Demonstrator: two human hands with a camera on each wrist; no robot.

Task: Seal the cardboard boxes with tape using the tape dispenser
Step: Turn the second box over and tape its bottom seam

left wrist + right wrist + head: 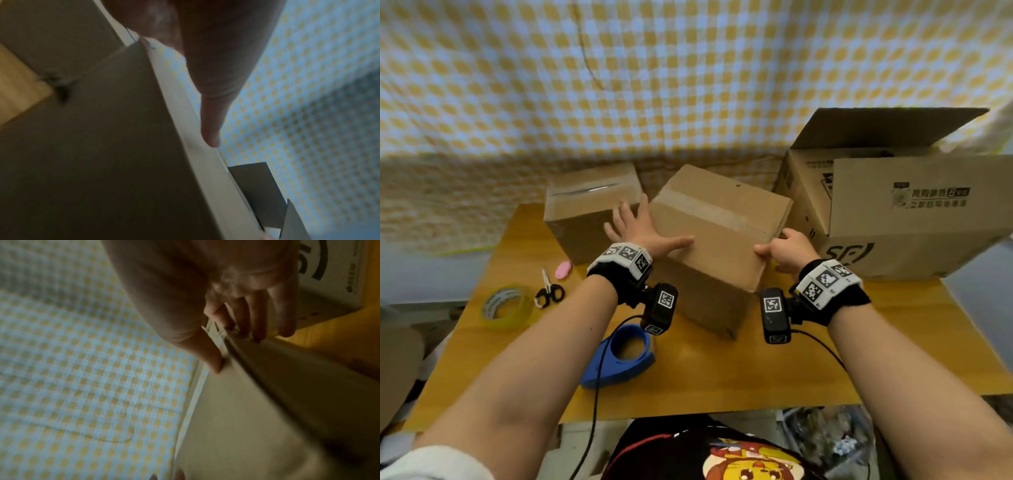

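A closed brown cardboard box point(722, 233) stands on the wooden table point(756, 370), turned with one corner towards me. My left hand point(643, 229) lies against its left side with straight, spread fingers, and the thumb point(209, 129) reaches along the top edge. My right hand point(780, 248) grips the box's right corner, thumb point(213, 360) on the top face and fingers point(255, 324) down the side. The blue tape dispenser point(619, 356) lies on the table below my left wrist, with neither hand on it. A second closed box point(592, 209) with shiny tape along its top sits behind on the left.
A large open printed carton point(893, 205) fills the right back of the table, close to my right hand. At the left lie a yellow tape roll point(506, 306), small scissors point(549, 291) and a pink object point(564, 269). A checked cloth hangs behind.
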